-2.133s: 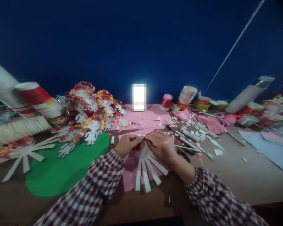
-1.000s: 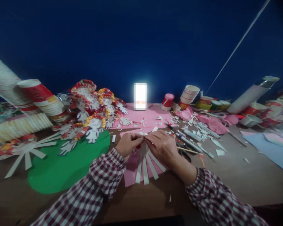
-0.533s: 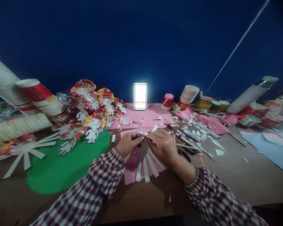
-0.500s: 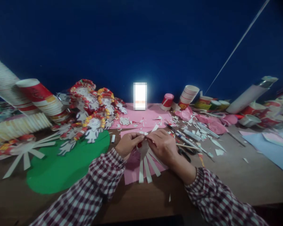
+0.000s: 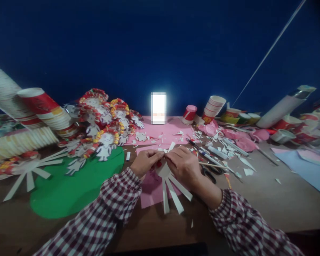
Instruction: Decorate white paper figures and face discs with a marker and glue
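My left hand [image 5: 144, 163] and my right hand [image 5: 185, 165] meet in front of me, both closed with fingertips pinched together. Between them is a paper cup cut into splayed strips [image 5: 164, 172]. Its white strips fan toward me, and one pokes out beyond my fingers. A bit of red shows by my left fingertips; the pinched spot itself is hidden. Under the hands lies a pink sheet [image 5: 148, 199]. Another cup cut into strips [image 5: 29, 169] rests to the left, partly over a green rounded sheet [image 5: 69, 199].
Paper dolls with red and yellow curled rings [image 5: 105, 142] stand at left, beside stacked paper cups [image 5: 45, 110]. Scissors [image 5: 209, 175], pens [image 5: 202, 152] and paper scraps lie right of my hands. Farther right are a white roll [image 5: 278, 110] and blue sheets [image 5: 306, 170].
The cut cup has turned in my fingers, and its near strips have swung to the right and a little closer to me. Both hands stay in nearly the same place.
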`<state>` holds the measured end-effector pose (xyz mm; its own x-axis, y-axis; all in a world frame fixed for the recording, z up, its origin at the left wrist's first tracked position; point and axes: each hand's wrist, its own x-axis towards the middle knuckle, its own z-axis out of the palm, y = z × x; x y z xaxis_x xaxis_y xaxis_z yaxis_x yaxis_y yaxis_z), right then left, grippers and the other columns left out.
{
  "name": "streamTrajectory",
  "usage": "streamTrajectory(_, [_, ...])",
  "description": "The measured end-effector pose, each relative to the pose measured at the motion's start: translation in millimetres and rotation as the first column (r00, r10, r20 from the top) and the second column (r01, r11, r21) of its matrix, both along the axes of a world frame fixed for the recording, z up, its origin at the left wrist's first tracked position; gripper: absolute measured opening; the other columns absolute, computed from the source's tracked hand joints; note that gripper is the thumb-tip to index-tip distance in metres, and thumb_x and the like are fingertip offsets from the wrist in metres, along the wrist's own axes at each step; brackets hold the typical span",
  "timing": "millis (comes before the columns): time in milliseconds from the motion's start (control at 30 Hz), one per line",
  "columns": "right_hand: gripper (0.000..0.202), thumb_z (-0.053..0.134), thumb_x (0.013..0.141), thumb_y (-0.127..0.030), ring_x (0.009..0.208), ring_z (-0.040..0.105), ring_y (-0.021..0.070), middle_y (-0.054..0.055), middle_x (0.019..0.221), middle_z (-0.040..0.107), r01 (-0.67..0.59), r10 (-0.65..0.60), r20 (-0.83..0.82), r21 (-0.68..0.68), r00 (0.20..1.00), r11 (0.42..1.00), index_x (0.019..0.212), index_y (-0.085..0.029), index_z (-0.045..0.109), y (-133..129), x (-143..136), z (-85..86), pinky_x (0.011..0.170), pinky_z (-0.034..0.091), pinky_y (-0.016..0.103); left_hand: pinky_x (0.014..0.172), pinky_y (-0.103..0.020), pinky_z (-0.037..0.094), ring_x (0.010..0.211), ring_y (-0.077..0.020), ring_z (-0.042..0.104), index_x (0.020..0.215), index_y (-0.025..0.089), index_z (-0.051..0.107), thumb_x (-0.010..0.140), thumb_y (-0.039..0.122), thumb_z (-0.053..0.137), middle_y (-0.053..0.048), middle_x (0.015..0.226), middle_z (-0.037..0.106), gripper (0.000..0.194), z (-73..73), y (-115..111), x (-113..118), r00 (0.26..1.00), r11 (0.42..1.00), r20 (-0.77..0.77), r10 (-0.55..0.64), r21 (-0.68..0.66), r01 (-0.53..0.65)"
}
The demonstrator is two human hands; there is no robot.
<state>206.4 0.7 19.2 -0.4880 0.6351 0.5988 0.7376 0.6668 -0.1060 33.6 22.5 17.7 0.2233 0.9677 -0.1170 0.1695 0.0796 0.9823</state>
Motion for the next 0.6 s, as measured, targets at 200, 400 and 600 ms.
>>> streamTrajectory(200, [0.013, 0.051, 0.088, -0.016, 0.083, 0.055, 0.0193, 0.006, 0.081, 0.065, 0.004, -0.004, -0.007, 0.017, 1.0, 1.0, 0.089, -0.018, 0.064, 0.0, -0.8, 1.4, 0.077, 0.045, 0.031, 0.045, -0.021, 0.033, 0.045, -0.0086, 0.045, 0.075, 0.013, 0.068, 0.066, 0.051, 0.067, 0.0, 0.051, 0.058, 0.039, -11.3, 3.1, -1.8, 0.998, 0.999, 0.063, -0.027, -0.037, 0.029])
streamTrajectory(400, [0.012, 0.053, 0.087, -0.016, 0.083, 0.056, 0.0192, 0.006, 0.081, 0.064, 0.0, 0.0, -0.013, 0.027, 1.0, 1.0, 0.09, -0.018, 0.064, 1.0, -0.4, -0.8, 0.078, 0.045, 0.031, 0.045, -0.021, 0.034, 0.044, -0.009, 0.045, 0.065, 0.014, 0.067, 0.071, 0.051, 0.063, 0.001, 0.049, 0.057, 0.038, -9.5, 2.3, -3.0, 0.999, 1.0, -0.022, -0.026, 0.01, 0.026])
streamTrajectory(600, [0.013, 0.051, 0.088, -0.015, 0.083, 0.055, 0.0194, 0.006, 0.081, 0.065, -0.004, 0.005, -0.01, 0.008, 1.0, 1.0, 0.09, -0.018, 0.064, 1.4, -0.3, -3.4, 0.078, 0.045, 0.032, 0.046, -0.021, 0.035, 0.045, -0.0096, 0.047, 0.059, 0.014, 0.064, 0.07, 0.044, 0.063, 0.0, 0.048, 0.057, 0.032, -3.5, 0.8, -1.1, 0.999, 1.0, -0.038, -0.008, 0.029, 0.009])
